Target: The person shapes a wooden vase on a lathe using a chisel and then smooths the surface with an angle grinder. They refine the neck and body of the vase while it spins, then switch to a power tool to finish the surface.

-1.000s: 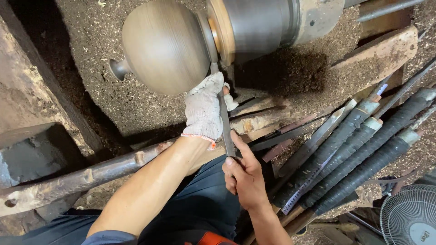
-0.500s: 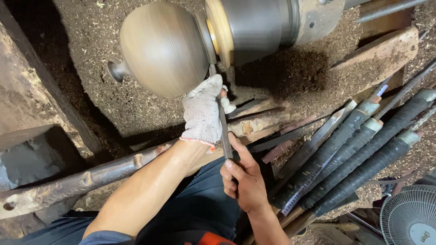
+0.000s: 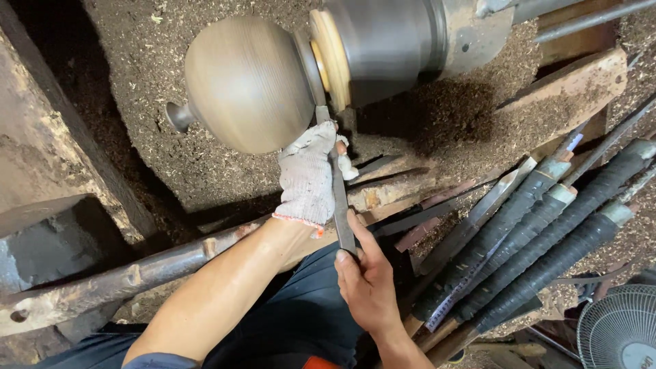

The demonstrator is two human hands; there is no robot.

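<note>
Lathe work is recorded from the head view. A rounded wooden bowl is seen mounted on the lathe chuck, blurred as if spinning, at 12 o'clock from the hands. A long flat chisel is laid with its tip against the bowl's neck beside the pale wooden disc. The left hand, in a white cloth glove, is closed around the chisel's upper part near the tip; the bare right hand is pinched on its lower end at 6 o'clock. The outside of the bowl is judged already rounded and smooth, with only the neck next to the chuck left to be cut. Spare chisels with black-wrapped handles are stacked at 3 o'clock, and sawdust is spread underneath. A fan is noted at 4 o'clock.
</note>
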